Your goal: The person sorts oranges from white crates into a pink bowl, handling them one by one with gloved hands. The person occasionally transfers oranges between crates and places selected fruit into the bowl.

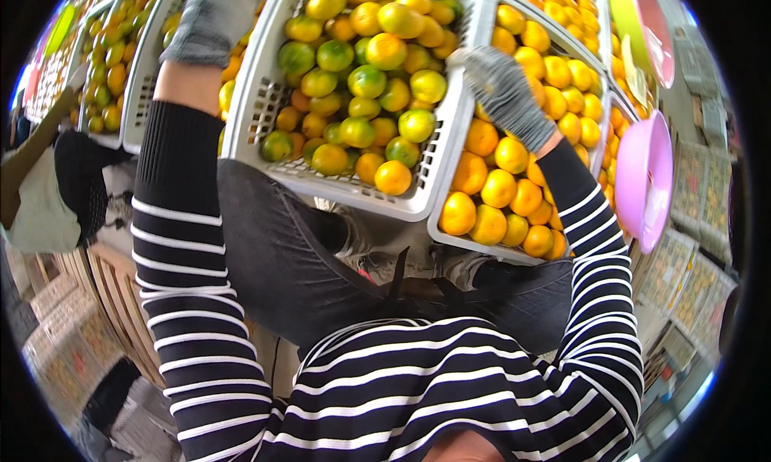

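Observation:
A white plastic crate (241,121) with slotted walls stands before me, holding many green and yellow-orange mandarins (365,82). My right hand (506,89), in a grey knit glove, has its fingers closed at the crate's right rim. Below its wrist lies a neighbouring crate (438,229) of riper orange mandarins (498,187). My left hand (213,20), gloved the same way, reaches to the far left side of the green-mandarin crate. Its fingers run to the upper edge of the picture and are mostly hidden.
More crates of mandarins (112,69) stand at the left and far right. A pink-purple basin (645,181) is at the right, with a lime-green and pink basin (642,28) beyond. Another person's leg (80,181) shows at left. Wooden slats (116,281) and stacked patterned boxes (76,341) lie lower left.

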A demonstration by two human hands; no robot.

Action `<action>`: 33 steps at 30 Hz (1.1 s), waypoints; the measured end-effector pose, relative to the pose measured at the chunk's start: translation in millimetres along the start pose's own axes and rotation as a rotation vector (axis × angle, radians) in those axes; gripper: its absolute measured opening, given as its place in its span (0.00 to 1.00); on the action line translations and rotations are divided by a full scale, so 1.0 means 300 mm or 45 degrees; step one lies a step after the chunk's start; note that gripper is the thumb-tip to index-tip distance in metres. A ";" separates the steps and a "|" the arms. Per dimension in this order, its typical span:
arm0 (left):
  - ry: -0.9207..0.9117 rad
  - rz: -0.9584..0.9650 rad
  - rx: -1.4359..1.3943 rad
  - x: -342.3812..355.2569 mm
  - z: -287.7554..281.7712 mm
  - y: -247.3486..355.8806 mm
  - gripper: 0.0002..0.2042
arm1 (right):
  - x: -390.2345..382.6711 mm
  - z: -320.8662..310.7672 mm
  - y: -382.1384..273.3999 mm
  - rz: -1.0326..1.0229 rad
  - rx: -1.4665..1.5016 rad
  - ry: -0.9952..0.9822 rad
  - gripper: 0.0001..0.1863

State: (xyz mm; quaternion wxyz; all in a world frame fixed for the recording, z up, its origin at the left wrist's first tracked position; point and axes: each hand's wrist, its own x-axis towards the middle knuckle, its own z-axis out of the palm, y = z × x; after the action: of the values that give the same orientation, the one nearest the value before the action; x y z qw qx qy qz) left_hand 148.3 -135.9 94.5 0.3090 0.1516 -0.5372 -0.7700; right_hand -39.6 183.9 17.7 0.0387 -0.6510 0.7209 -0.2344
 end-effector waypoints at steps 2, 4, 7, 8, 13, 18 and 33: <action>-0.020 -0.169 -0.179 -0.017 -0.019 0.030 0.17 | 0.055 0.161 -0.099 -0.326 -0.111 -0.264 0.10; -0.015 -0.265 -0.391 -0.015 -0.010 0.019 0.18 | 0.101 0.256 -0.221 -0.265 -0.134 -0.795 0.18; 0.023 -0.227 -0.407 0.017 -0.004 -0.009 0.19 | 0.084 0.447 -0.267 -0.201 -0.114 -0.833 0.35; -0.005 -0.246 -0.443 0.034 -0.024 -0.029 0.19 | 0.086 0.486 -0.286 -0.129 -0.145 -0.846 0.35; 0.175 -0.340 -0.171 0.020 -0.031 -0.004 0.14 | 0.251 0.501 -0.226 0.821 1.319 -0.400 0.27; 0.176 -0.394 -0.224 -0.018 0.011 0.041 0.14 | 0.162 0.519 -0.132 -0.122 0.397 -0.568 0.11; -0.241 0.148 1.152 -0.028 -0.106 0.025 0.22 | 0.036 0.274 -0.244 0.488 1.818 -0.613 0.33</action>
State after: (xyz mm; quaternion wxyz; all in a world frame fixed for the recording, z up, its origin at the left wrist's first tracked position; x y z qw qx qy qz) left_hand 174.9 -155.7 88.5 0.2041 0.1698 -0.8526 -0.4500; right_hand 55.8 146.9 -24.1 0.6441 -0.3654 0.4668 -0.4834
